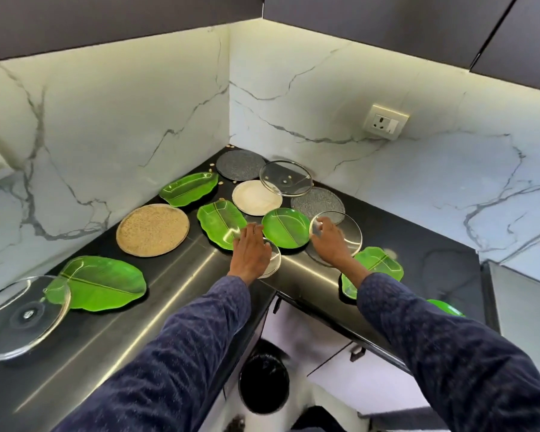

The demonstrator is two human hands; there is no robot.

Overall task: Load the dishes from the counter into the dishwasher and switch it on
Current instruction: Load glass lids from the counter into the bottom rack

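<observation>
Small plate (273, 260) under left hand (250, 251)

Left hand (251, 251) flat (palm down); right hand (329, 241) curled

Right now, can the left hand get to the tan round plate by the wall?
Probably yes. The left hand rests on a small clear plate, and the tan round plate lies to its left on the counter. Only bare counter shows between them, and nothing covers the plate.
</observation>
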